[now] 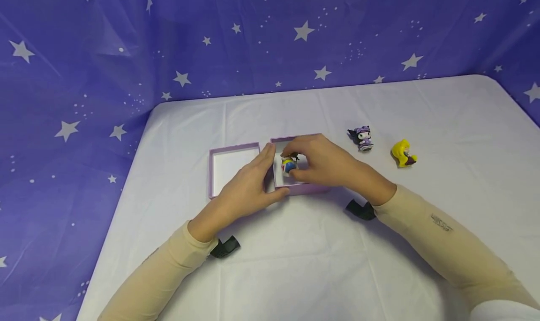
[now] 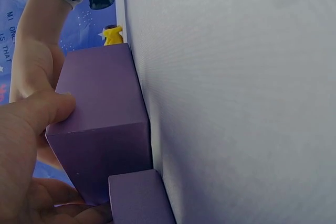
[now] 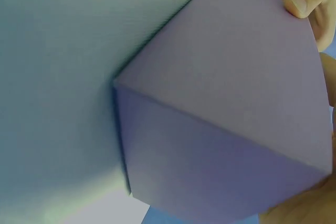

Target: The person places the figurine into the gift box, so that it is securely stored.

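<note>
My right hand reaches into a purple box with a white inside, its thumb and fingers pinching a small figurine with a blue, yellow and red body. The left hand steadies the box at its left front corner. Its thumb presses on the front wall, and its other fingers lie along the left side. Left of the box, a shallow purple lid lies with its white inside facing up, partly covered by the left hand.
Two more figurines stand right of the box: a black and purple one and a yellow-haired one. Black wrist mounts hang at both sleeves. A white cloth covers the table, and a purple star curtain rises behind.
</note>
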